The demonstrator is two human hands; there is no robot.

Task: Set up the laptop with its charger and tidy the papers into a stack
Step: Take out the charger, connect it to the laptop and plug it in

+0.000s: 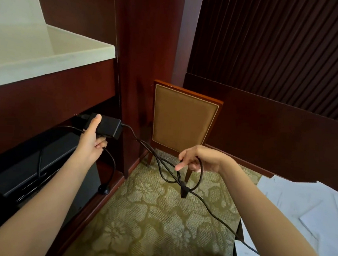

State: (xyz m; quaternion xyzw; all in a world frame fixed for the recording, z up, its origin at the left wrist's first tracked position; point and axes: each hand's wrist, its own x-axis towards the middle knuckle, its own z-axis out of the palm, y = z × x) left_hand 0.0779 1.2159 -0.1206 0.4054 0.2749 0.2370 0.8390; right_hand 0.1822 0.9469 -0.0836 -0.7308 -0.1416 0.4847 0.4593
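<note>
1. Upper left: a pale bench top [48, 57] on dark red wood cabinetry. In the open recess beneath it sits a black box-shaped device [29, 167]; we cannot tell what it is.

2. The left hand [91, 140] grasps the charger brick [109, 126], thumb laid along its top and fingers curled underneath. The brick is a black, matt, rectangular block, held in the air in front of the recess and roughly level. A thin black lead [40, 158] leaves its left end, arcs and drops over the black device. A second strand runs from under the fingers down to a small round black piece [103, 189] on the cabinet's lower ledge.

3. From the brick's right end the charger cable [157, 161] slopes down and to the right, doubled into several strands and bound by a black strap [183, 190].

4. Behind the cable stands a wooden chair [185, 119] with a tan padded back, on patterned green-gold carpet [147, 217].

5. The right hand [200, 160] holds a loop of that cable, fingers curled through the loop, thumb pointing left. The hand is above the carpet, well apart from the brick.

6. Below the strap a single strand runs on to the lower right and crosses the edge of the papers [299, 208]. These are white sheets, spread loosely and overlapping at differing angles, not stacked. What carries them is largely covered.
</note>
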